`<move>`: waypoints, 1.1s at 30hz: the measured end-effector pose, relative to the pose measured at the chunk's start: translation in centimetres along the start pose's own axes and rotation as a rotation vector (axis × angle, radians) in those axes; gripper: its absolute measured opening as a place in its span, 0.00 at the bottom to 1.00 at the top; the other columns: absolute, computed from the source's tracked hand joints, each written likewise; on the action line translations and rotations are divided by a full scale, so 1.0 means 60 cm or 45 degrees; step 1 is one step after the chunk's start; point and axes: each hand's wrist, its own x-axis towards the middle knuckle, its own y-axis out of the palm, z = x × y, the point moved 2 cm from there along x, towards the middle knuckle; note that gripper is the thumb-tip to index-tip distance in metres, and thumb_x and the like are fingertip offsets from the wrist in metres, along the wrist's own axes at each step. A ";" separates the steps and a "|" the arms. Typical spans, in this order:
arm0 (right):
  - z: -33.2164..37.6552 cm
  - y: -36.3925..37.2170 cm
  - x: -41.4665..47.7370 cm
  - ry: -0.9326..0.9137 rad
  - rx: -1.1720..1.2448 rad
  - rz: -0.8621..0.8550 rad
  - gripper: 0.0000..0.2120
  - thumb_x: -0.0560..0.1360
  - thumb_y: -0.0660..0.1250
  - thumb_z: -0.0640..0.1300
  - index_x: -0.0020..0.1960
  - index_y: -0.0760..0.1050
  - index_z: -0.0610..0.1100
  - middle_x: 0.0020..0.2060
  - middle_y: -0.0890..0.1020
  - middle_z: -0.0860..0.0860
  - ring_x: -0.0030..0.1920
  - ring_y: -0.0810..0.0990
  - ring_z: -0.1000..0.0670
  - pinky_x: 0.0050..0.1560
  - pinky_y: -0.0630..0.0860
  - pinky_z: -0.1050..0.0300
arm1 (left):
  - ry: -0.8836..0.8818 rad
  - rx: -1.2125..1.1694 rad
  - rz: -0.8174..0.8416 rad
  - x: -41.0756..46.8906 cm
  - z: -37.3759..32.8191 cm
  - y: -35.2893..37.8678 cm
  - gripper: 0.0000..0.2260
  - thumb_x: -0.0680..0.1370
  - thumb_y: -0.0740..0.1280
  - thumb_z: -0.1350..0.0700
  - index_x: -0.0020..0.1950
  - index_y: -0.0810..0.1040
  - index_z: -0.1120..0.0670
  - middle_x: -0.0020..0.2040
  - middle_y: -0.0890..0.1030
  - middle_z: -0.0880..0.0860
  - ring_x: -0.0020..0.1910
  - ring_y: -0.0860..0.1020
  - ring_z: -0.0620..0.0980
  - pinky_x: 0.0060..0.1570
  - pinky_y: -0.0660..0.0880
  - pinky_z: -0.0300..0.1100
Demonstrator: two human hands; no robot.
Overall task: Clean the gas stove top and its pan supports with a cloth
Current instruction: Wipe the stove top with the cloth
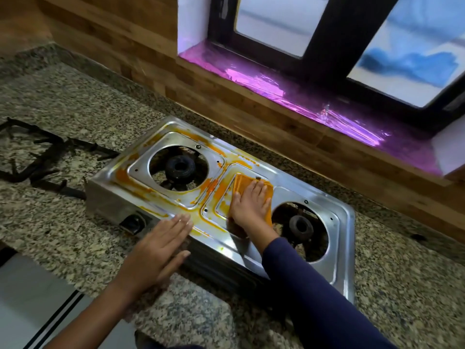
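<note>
Cloth [254, 190] lies flat under the right hand [249, 202].

A: What's hid?
B: Cloth [267, 190] mostly under r. hand [249, 204]; stove [234, 244] front partly behind both arms.
A: Cut off?
B: Supports [37, 157] run off left edge; window [324, 34] off top & right. Blurred: l. hand [156, 250].

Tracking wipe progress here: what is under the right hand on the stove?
An orange cloth, pressed flat by the right hand on the middle of the stove top. Its edges show past the fingers. The steel beneath is covered; stains there cannot be seen.
</note>
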 end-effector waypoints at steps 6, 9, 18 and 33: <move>0.053 -0.034 0.111 0.019 0.008 0.005 0.33 0.83 0.45 0.56 0.78 0.34 0.40 0.78 0.34 0.43 0.77 0.31 0.44 0.75 0.32 0.43 | -0.067 0.045 0.120 -0.023 0.053 -0.004 0.28 0.82 0.57 0.44 0.77 0.61 0.58 0.78 0.61 0.54 0.77 0.58 0.52 0.72 0.61 0.52; 0.067 -0.047 0.151 -0.189 -0.146 0.058 0.32 0.83 0.44 0.58 0.79 0.36 0.44 0.79 0.36 0.45 0.78 0.34 0.45 0.75 0.34 0.45 | -0.083 0.026 0.135 -0.026 0.050 0.002 0.29 0.81 0.57 0.43 0.78 0.59 0.57 0.79 0.58 0.54 0.78 0.56 0.52 0.74 0.57 0.50; 0.056 -0.048 0.121 -0.917 -0.377 0.178 0.27 0.83 0.48 0.55 0.80 0.47 0.51 0.80 0.46 0.50 0.79 0.40 0.51 0.77 0.40 0.49 | 0.027 0.012 0.139 -0.027 0.071 0.002 0.29 0.81 0.59 0.45 0.77 0.60 0.57 0.78 0.59 0.54 0.78 0.56 0.53 0.73 0.59 0.51; 0.063 0.067 -0.162 -0.467 -0.131 -0.030 0.29 0.80 0.39 0.60 0.80 0.45 0.55 0.79 0.43 0.57 0.77 0.37 0.57 0.77 0.38 0.53 | 0.248 -0.058 0.218 -0.028 0.127 -0.015 0.30 0.81 0.59 0.43 0.78 0.59 0.58 0.79 0.58 0.54 0.78 0.57 0.53 0.72 0.59 0.51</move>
